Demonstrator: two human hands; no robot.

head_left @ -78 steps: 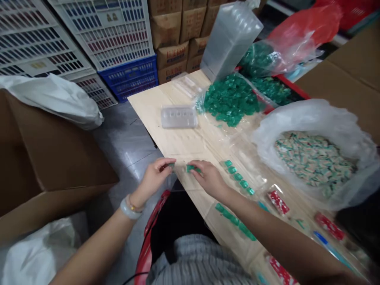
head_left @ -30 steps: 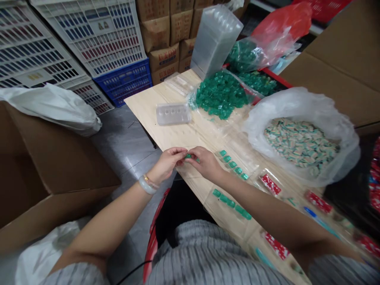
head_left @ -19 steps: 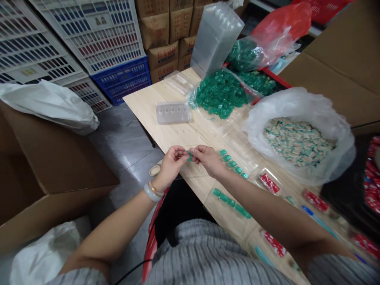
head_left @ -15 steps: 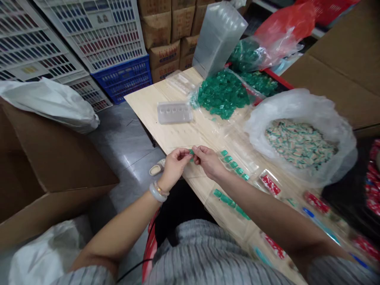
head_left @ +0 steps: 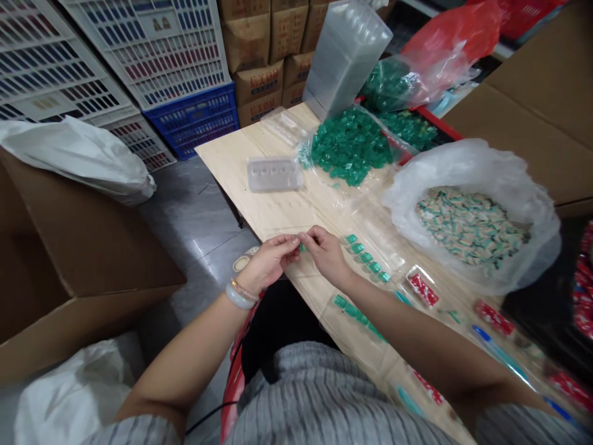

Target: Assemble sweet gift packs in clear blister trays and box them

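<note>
Near the table's front edge, my left hand and my right hand meet fingertip to fingertip, both closed on a small green piece that is mostly hidden. Just right of them lies a row of green pieces in a clear tray. A second green row sits nearer my body, partly under my right forearm. Beyond my hands are a heap of green pieces on plastic and a clear moulded tray.
A white plastic bag holds many beige-and-green pieces on the right. Stacked clear trays stand at the back. Red packs and blue pens lie on the right. An open cardboard box is left of the table.
My left hand has turned and its fingers lie closer together. The right fingers have shifted slightly over the green piece, covering more of it.
</note>
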